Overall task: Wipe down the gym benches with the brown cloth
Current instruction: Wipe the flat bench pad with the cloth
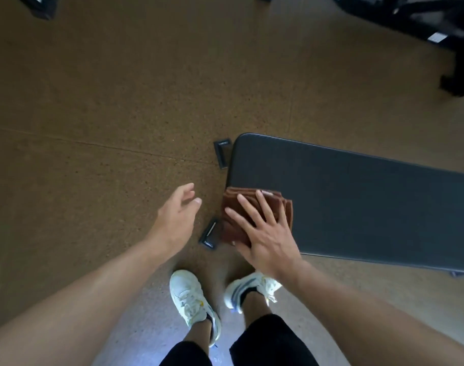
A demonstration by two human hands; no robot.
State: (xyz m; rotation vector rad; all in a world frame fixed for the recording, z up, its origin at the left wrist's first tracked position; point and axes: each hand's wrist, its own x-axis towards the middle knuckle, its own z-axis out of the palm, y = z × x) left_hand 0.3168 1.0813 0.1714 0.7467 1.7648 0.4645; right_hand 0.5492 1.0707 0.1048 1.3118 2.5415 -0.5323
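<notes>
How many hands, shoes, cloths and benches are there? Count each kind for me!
Hands: 2, the left hand and the right hand
Shoes: 2, the left shoe and the right shoe, both white
Brown cloth: 1
Bench with a dark pad: 1
Total: 6

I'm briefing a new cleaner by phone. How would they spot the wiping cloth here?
Find the dark padded gym bench on the brown speckled floor. At its rounded near end lies the folded brown cloth, pressed flat under the right hand. It is the only soft, rust-coloured thing there; the black bench feet beside it are hard.
</notes>
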